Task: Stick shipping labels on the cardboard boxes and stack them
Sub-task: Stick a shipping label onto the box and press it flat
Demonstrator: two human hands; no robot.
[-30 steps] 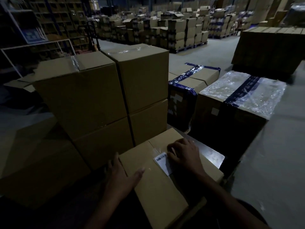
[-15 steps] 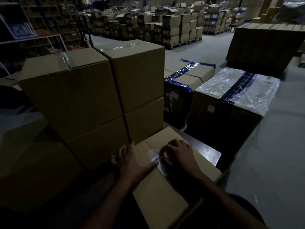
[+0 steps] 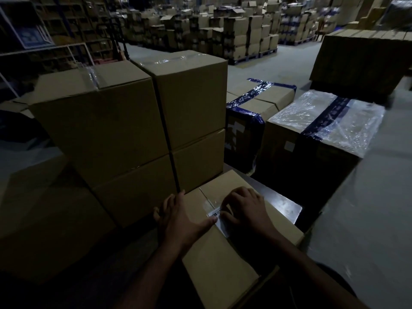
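A small cardboard box (image 3: 214,264) lies in front of me on a dark table. A white shipping label (image 3: 219,216) with a barcode sits across its taped top seam. My right hand (image 3: 245,210) presses on the label's right part with bent fingers and covers much of it. My left hand (image 3: 180,216) rests flat over the box's left edge, its thumb touching the label's left end. Behind the small box stand two stacks of larger plain boxes, the left stack (image 3: 104,134) and the right stack (image 3: 191,103), each two high.
A box with blue tape (image 3: 256,108) and a plastic-wrapped box (image 3: 323,126) sit to the right on the floor. The dark table corner (image 3: 283,206) shows beyond the small box. A big carton (image 3: 40,219) is at left. Pallets of boxes fill the background.
My left hand slid forward along the box's left edge, and its thumb now touches the label. My right hand has stayed pressing on the label.
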